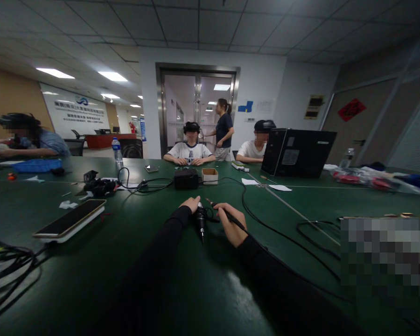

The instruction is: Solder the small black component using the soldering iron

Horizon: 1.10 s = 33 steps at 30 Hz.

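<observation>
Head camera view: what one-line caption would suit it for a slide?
Left hand holds a black tool, right hand a thin rod, over the green table.

Around a shared green table, we can read nothing: lettering on the white wall sign and red door hanging stays blurred.

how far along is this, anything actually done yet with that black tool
Early, by the look of it. Done: I can make out no finished piece near the hands. In hand: the left hand touches the black pen-shaped tool, tip toward the camera; the right hand grips a thin black stick. Left: the small cardboard box and the black box sit beyond, untouched.
</observation>
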Available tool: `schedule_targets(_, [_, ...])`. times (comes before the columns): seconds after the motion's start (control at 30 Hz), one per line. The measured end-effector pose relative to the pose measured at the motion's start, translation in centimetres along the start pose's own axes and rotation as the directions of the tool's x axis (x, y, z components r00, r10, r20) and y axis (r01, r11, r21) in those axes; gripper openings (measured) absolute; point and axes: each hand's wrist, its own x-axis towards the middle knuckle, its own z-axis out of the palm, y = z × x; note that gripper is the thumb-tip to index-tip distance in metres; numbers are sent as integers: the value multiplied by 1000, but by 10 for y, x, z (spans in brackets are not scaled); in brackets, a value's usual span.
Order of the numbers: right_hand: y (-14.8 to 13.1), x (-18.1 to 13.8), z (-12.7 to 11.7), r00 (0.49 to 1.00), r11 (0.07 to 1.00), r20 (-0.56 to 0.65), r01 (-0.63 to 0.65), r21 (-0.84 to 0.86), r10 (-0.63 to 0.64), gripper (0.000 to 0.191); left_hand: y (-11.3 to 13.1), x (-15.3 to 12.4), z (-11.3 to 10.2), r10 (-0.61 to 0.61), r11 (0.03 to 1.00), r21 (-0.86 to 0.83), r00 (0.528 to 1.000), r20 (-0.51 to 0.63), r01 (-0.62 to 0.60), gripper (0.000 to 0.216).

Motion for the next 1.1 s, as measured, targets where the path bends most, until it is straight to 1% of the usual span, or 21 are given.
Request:
schedule_targets(0.13, [-2, -1, 1, 1000, 1000, 0, 18, 3, -18, 24, -5, 4, 4, 41, 999, -20, 999, 2, -41, 41])
schedule_targets(0.2, [-3, -1, 1, 1000, 1000, -1, 22, -3, -22, 24, -9, 3, 5, 60, 997, -39, 998, -20, -61, 40])
schedule_targets(0.27, [-3, -2, 2, 999, 999, 10, 31, -14, -31, 24, -12, 0, 7, 72, 993, -91, 995, -68, -78, 36])
schedule_targets(0.33, [-2, -2, 3, 999, 999, 22, 48, -21, -48, 24, -14, -3, 9, 80, 971, -212, 987, -142, -109, 29])
schedule_targets(0.4, [0, -2, 4, 998, 998, 28, 58, -22, -57, 24, -16, -5, 11, 70, 916, -374, 977, -201, -143, 24])
schedule_targets(0.47, [1, -1, 4, 998, 998, 39, 59, -18, -58, 24, -17, -7, 11, 59, 851, -501, 977, -207, -157, 23])
schedule_targets(0.57, [1, -1, 4, 996, 998, 63, 64, -11, -63, 24, -18, -10, 11, 71, 782, -599, 980, -188, -171, 24])
schedule_targets(0.8, [-3, -1, 4, 983, 991, 127, 135, -16, -132, 24, -13, -18, 9, 104, 731, -648, 973, -206, -215, 27])
schedule_targets(0.97, [-2, -1, 6, 980, 990, 144, 142, -16, -139, 22, -11, -20, 8, 108, 750, -619, 967, -232, -232, 25])
schedule_targets(1.1, [-1, -2, 7, 980, 990, 147, 142, -24, -137, 22, -15, -17, 10, 144, 732, -626, 960, -241, -267, 25])
